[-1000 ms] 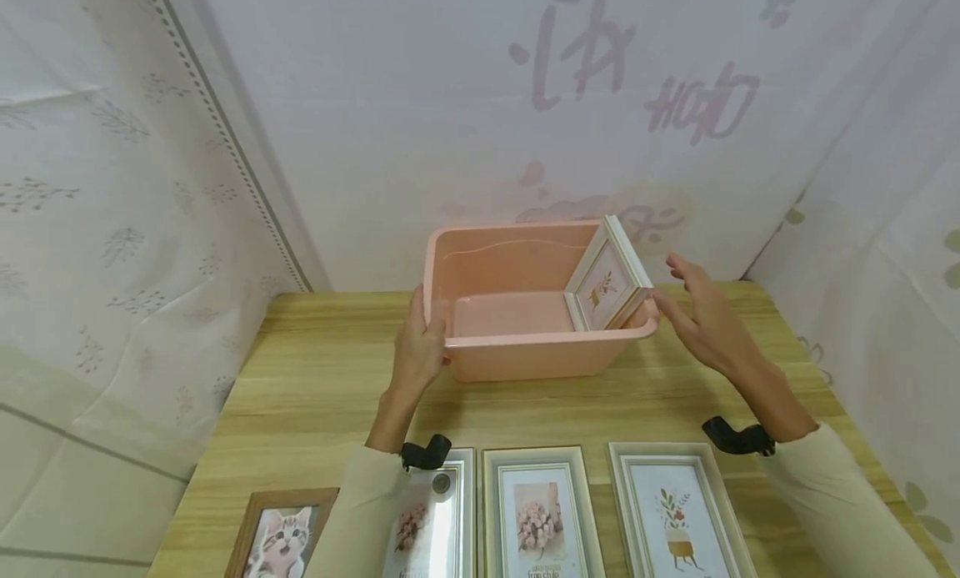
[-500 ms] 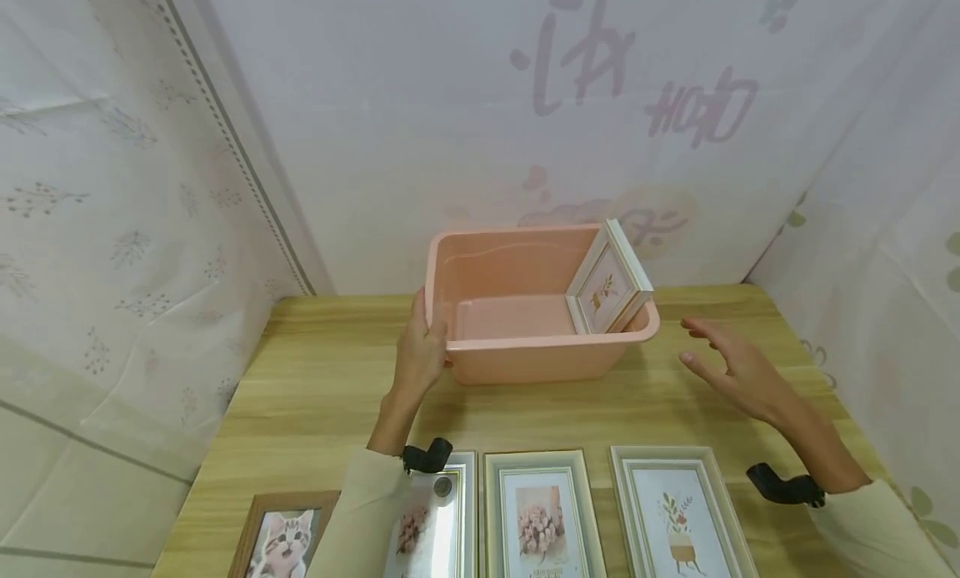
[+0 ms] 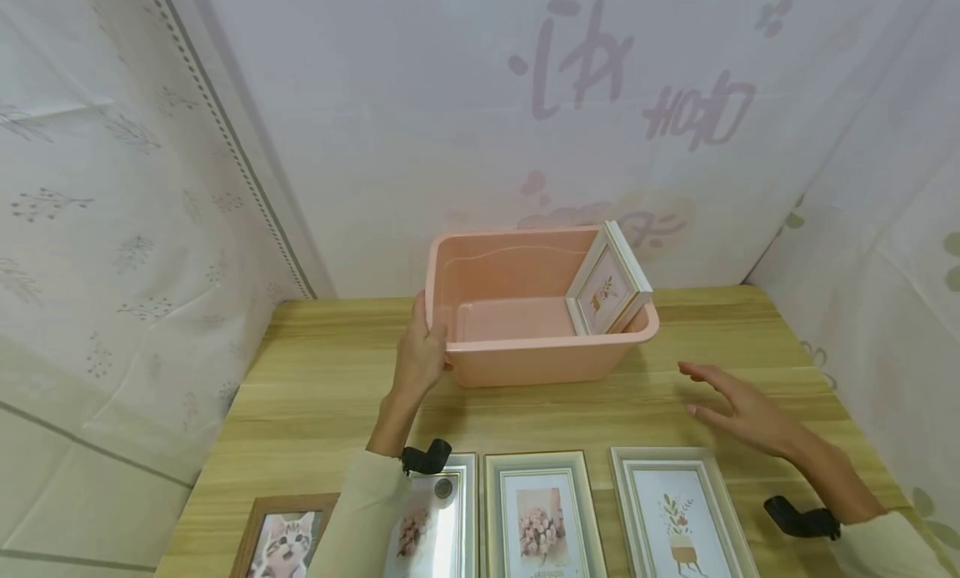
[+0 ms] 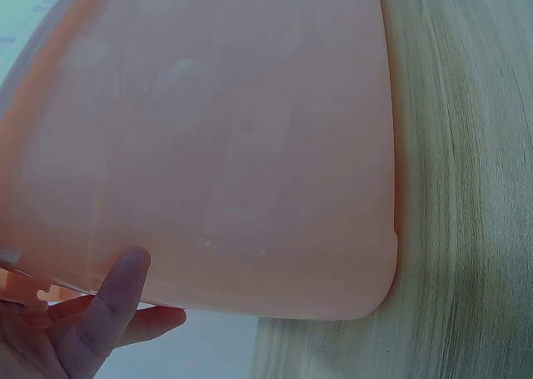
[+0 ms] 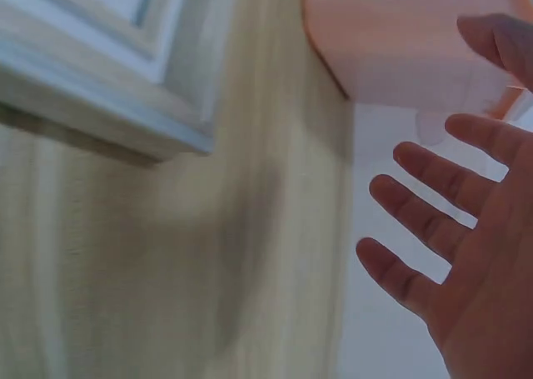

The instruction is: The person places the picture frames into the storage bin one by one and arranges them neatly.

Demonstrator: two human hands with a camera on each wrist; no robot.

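Note:
A pink plastic basin (image 3: pixel 525 363) stands at the back of the wooden table. My left hand (image 3: pixel 420 353) grips its left end, thumb inside the rim and fingers outside; the left wrist view shows the thumb (image 4: pixel 123 291) against the basin's wall. White picture frames (image 3: pixel 609 282) with a potted-plant print lean at the right end inside the basin. My right hand (image 3: pixel 757 411) hovers over the table right of the basin, fingers spread and holding nothing. Nearest to it lies a silver-white picture frame (image 3: pixel 678 511) with a plant print; its corner (image 5: pixel 179 104) shows in the right wrist view.
Along the table's near side lie a brown frame (image 3: pixel 283 540) with a kitten picture, partly behind the left sleeve, and two frames with pink flower prints, one silver (image 3: pixel 450 520) and one pale gold (image 3: pixel 542 515). Patterned curtains (image 3: pixel 375 144) hang behind and beside the table.
My right hand has moved away from the leaning frames at the basin's right end, coming right and down toward the near side. My left hand stays on the basin.

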